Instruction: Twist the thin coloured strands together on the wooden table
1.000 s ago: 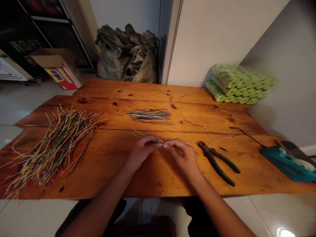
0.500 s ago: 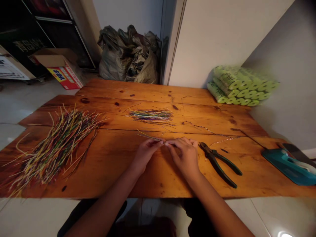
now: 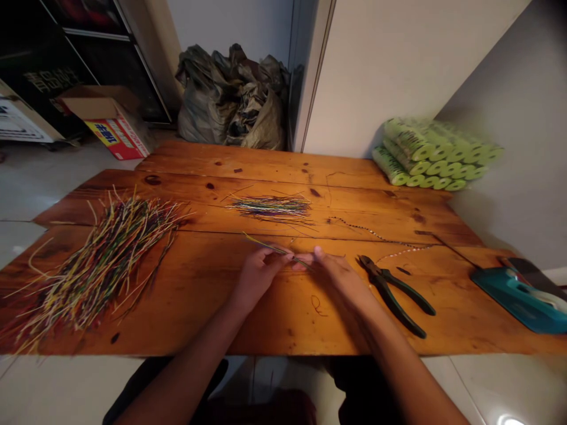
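My left hand (image 3: 259, 273) is closed, its thumb and fingertips pinching a few thin coloured wires (image 3: 257, 239). The yellow-green ends stick out to the upper left, and the other ends run right across the fingers of my right hand (image 3: 339, 273). That hand is open, fingers stretched out to the left and thumb raised apart from them. On the tabletop below it lies a thin curled strand (image 3: 316, 304). Pliers with dark green handles (image 3: 390, 289) rest just right of my right hand. Beyond both hands is a small, flat bundle of wires (image 3: 272, 206).
A large heap of coloured wires (image 3: 106, 260) covers the left of the wooden table (image 3: 199, 295). A beaded-looking twisted cord (image 3: 367, 230) lies behind the pliers. At the right edge stands a teal tool (image 3: 518, 295); green rolls (image 3: 434, 153) are stacked at the back right.
My right hand has let go of its pinch and turned, its thumb now lifted off the fingers. A curled strand now shows on the table below it. My left hand keeps its hold.
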### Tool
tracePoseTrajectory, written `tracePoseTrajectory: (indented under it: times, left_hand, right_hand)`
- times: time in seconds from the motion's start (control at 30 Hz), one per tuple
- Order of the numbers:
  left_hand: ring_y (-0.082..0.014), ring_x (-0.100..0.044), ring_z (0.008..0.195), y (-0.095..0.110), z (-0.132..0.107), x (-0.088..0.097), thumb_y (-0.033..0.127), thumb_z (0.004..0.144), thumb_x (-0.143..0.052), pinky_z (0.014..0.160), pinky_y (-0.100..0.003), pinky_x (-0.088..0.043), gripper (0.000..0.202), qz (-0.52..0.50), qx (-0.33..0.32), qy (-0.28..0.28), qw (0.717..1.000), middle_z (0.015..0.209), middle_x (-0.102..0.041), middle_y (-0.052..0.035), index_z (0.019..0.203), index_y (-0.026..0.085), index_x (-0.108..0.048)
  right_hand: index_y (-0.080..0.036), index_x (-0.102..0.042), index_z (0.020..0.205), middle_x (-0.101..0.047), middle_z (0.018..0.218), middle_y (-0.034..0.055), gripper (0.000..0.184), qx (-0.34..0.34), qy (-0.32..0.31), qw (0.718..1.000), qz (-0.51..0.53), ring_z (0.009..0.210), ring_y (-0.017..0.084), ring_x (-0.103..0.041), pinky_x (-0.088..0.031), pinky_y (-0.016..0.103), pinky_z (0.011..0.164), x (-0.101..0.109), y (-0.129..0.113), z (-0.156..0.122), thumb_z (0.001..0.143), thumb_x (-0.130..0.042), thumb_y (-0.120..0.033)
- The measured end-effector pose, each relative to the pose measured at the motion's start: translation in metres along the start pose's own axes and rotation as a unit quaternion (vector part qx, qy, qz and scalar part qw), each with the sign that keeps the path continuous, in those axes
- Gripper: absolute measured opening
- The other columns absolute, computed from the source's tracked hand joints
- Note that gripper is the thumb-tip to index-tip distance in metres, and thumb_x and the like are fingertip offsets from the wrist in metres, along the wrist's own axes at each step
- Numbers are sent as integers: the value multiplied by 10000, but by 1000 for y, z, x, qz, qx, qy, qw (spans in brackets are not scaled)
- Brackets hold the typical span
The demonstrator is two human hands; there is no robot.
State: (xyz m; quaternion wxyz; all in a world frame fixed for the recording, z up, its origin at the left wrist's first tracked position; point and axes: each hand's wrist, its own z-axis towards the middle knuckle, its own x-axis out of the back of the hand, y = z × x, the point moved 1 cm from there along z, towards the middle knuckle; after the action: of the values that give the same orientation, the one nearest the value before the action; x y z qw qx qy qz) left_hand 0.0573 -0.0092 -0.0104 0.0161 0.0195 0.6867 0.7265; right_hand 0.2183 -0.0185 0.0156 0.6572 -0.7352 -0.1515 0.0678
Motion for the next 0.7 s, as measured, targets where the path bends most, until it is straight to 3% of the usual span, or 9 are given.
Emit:
tracePoseTrajectory:
  times: [0.17, 0.47, 0.53, 0.6, 0.7]
  left_hand:
    - [-154, -628, 743, 4, 0, 0, 243, 720, -618, 748, -273, -466, 72, 12, -28, -41, 999, 739, -696, -11, 698, 194, -667]
    - [-151, -607, 698, 8, 0, 3, 233, 734, -602, 691, -257, -448, 89, 106, -69, -44, 991, 692, -666, -8, 675, 193, -655]
    - [-155, -608, 708, 6, 0, 3, 236, 737, -600, 697, -260, -446, 87, 119, -73, -40, 989, 705, -665, -12, 685, 191, -654]
    - [-158, -607, 719, 4, 1, 2, 233, 746, -590, 704, -263, -443, 91, 126, -78, -38, 988, 713, -664, -16, 697, 188, -652]
    - [-164, -599, 739, 4, 1, 1, 233, 749, -589, 726, -272, -434, 94, 142, -98, -25, 985, 716, -659, -19, 696, 189, -654]
  right_hand:
    - [-201, -721, 746, -727, 821, 37, 270, -31, 12, 998, 61, 882, 191, -635, -401, 352, 924, 1, 0, -1, 721, -616, -448]
    - [-204, -685, 676, -710, 675, 4, 180, -37, 48, 996, 69, 671, 158, -641, -468, 302, 726, -8, 15, 8, 616, -705, -374]
    - [-212, -679, 704, -714, 713, 16, 174, -7, 81, 997, -1, 677, 170, -639, -459, 308, 695, -9, 17, 7, 635, -692, -372]
    - [-225, -677, 717, -715, 749, 22, 144, 54, 133, 980, -139, 710, 183, -633, -425, 330, 720, -10, 14, 4, 680, -665, -364]
    - [-246, -669, 714, -708, 743, 6, 91, 148, 186, 904, -355, 725, 180, -615, -332, 369, 794, -13, 4, -3, 738, -630, -324]
